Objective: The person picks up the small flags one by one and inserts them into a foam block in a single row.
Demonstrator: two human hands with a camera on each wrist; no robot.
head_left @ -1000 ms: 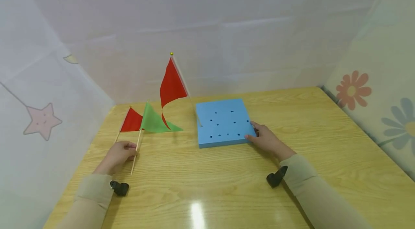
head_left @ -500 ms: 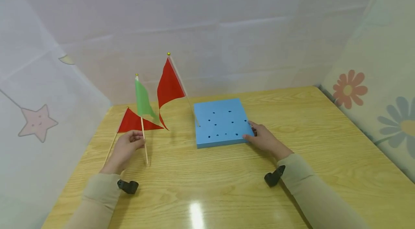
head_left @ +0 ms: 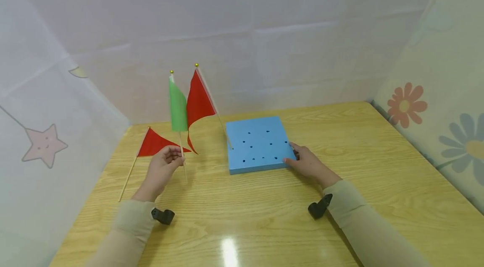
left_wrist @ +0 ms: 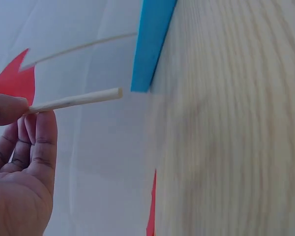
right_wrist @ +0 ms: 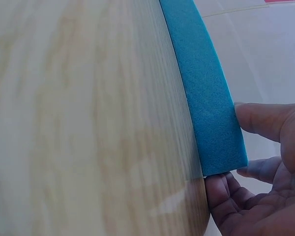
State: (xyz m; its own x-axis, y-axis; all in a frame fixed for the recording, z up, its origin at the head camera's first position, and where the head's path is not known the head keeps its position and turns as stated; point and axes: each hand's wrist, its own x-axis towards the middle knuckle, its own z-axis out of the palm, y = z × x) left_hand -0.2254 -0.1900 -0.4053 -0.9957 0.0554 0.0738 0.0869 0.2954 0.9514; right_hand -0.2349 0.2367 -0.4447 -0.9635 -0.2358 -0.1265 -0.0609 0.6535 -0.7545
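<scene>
My left hand point(head_left: 162, 168) pinches the wooden stick of a green flag point(head_left: 177, 105) between thumb and fingers. The flag is held nearly upright, and in the left wrist view the lower end of its stick point(left_wrist: 83, 100) is off the table. On the table lies a blue foam board point(head_left: 261, 137) with several small holes. My right hand point(head_left: 310, 165) grips its near right corner, thumb on the top edge and fingers against the side point(right_wrist: 211, 105). A red flag point(head_left: 200, 99) stands in a hole at the board's left edge, leaning left.
Another red flag point(head_left: 155, 142) lies on the wooden table point(head_left: 234, 212) at the left, its tip partly behind my left hand. White cloth point(head_left: 242, 40) hangs behind the table, and patterned cloth flanks both sides.
My left hand has raised the green flag from lying slanted near the table to nearly upright and carried it right, toward the board. The right hand stays on the board.
</scene>
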